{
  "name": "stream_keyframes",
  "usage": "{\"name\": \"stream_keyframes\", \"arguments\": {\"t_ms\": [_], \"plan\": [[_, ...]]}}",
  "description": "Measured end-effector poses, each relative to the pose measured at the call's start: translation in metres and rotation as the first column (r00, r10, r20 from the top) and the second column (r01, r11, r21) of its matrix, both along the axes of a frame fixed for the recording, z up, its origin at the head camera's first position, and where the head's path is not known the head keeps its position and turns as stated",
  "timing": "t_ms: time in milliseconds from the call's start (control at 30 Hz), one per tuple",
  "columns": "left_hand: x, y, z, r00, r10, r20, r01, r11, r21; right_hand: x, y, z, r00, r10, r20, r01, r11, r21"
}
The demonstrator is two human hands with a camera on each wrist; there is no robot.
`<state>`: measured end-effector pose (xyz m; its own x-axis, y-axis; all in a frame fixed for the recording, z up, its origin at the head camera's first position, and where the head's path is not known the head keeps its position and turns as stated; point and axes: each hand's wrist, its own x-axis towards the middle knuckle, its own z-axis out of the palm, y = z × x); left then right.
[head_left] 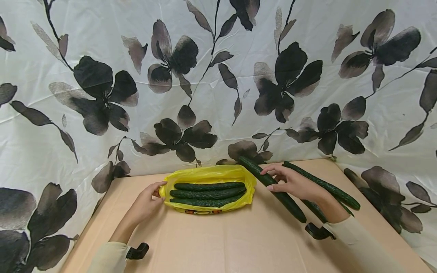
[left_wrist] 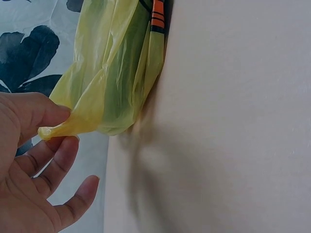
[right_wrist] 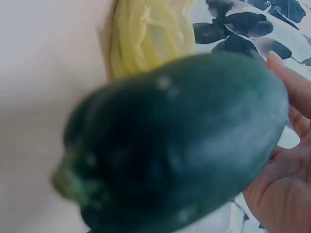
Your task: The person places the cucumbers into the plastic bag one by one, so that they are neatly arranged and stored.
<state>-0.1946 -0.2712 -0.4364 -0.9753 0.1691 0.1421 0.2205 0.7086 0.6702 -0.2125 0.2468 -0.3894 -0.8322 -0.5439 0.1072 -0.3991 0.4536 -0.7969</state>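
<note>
A yellow plastic bag point(head_left: 201, 173) lies on the table with its mouth spread upward, showing several dark green cucumbers point(head_left: 208, 193) side by side inside. At its left end, my left hand point(head_left: 147, 203) pinches a gathered corner between thumb and fingers; the left wrist view shows this yellow corner point(left_wrist: 63, 128) close up. My right hand point(head_left: 297, 182) grips another cucumber point(head_left: 288, 204) around its middle. That cucumber slants, its far end by the bag's right side. In the right wrist view its near end point(right_wrist: 184, 145) looms large and blurred, hiding part of the fingers.
More cucumbers point(head_left: 336, 192) lie on the right of the tan table point(head_left: 218, 246), partly under my right forearm. A white cloth with dark flowers point(head_left: 218, 94) hangs behind the table. Each wrist carries a black device point(head_left: 138, 251).
</note>
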Motion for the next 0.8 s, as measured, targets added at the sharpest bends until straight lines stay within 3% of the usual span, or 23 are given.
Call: {"name": "stream_keyframes", "arguments": {"t_ms": [233, 500, 800], "plan": [[0.0, 0.001, 0.0, 1.0, 0.005, 0.013, -0.005, 1.0, -0.001, -0.003, -0.013, 0.008, 0.997, 0.071, -0.04, -0.071, 0.997, 0.013], [0.0, 0.001, -0.001, 1.0, 0.01, 0.016, -0.01, 1.0, -0.003, -0.003, -0.024, 0.014, 0.988, 0.146, 0.054, -0.146, 0.989, 0.0], [-0.001, 0.0, 0.0, 1.0, 0.01, 0.014, -0.01, 1.0, -0.004, -0.005, -0.033, 0.02, 0.977, 0.2, 0.079, -0.202, 0.979, 0.011]]}}
